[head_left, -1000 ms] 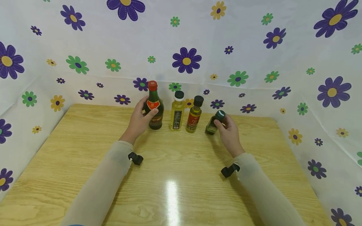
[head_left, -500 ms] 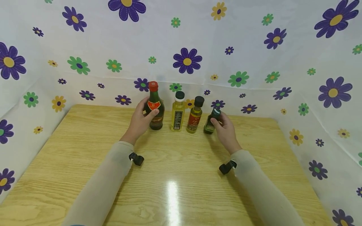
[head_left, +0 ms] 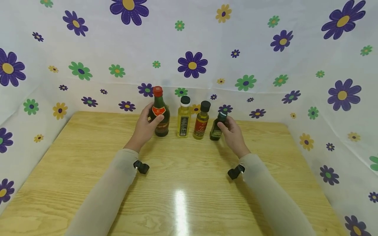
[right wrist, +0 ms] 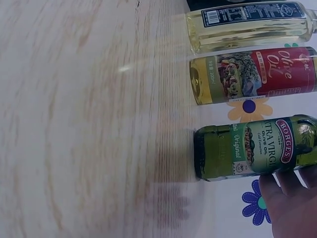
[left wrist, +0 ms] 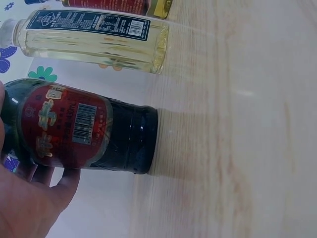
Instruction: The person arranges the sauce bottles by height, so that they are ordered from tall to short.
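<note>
At the left end of a row of bottles, my left hand [head_left: 143, 127] holds a dark bottle [head_left: 162, 128] with a red cap, thumb across its front. Its red label and barcode face the left wrist view, and its base is at the tabletop. At the right end, my right hand [head_left: 235, 135] grips a small green olive oil bottle [right wrist: 252, 148] with a dark cap, which leans slightly. Between them stand a square see-through bottle [head_left: 183, 123] of pale yellow liquid and a red-labelled olive oil bottle [head_left: 200, 127]; neither is touched by a hand.
The bottles stand near the back edge of a wood-grain table [head_left: 165, 183]. A white cloth [head_left: 265, 65] printed with flowers rises behind and along both sides. Black wrist cameras sit on both sleeves.
My right hand has moved left with the small green bottle, bringing it nearer the red-labelled one and more upright. My left hand keeps its hold on the red-capped bottle, almost unmoved.
</note>
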`<state>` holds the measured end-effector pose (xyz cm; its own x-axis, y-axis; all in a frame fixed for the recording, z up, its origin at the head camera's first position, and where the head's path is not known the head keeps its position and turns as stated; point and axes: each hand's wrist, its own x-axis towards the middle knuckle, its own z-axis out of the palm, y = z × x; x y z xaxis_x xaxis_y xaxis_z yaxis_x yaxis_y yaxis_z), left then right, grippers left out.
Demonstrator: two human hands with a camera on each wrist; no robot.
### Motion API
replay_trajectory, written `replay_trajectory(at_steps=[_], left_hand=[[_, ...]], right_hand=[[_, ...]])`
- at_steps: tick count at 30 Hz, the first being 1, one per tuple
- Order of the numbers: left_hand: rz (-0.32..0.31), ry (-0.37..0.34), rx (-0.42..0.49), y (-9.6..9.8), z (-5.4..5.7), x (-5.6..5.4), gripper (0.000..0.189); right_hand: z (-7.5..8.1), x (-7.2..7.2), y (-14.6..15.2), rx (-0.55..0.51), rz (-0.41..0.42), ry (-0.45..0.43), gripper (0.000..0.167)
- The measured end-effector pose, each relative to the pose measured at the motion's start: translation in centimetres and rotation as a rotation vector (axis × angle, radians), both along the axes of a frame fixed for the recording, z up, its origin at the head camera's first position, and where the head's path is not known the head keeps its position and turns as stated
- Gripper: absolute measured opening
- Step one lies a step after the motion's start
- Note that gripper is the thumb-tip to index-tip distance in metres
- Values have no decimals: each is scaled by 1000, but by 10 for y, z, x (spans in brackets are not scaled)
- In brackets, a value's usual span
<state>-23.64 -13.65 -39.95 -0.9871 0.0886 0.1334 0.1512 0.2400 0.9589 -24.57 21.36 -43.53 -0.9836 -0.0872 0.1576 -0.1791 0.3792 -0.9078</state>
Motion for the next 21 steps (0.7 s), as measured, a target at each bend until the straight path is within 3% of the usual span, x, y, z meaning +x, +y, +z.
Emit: replay_trajectory(at_steps=[5, 13, 21], left_hand=[[3, 1, -4, -1, -2, -2, 70], [11, 40, 7, -6, -28, -20, 74], [16, 50, 29, -2, -38, -18, 77]], right_hand=[[-1, -2, -2, -10, 2, -7, 48], [5, -4, -4, -31, 9, -25, 46], [-2, -8, -2, -41, 16, -3, 46]])
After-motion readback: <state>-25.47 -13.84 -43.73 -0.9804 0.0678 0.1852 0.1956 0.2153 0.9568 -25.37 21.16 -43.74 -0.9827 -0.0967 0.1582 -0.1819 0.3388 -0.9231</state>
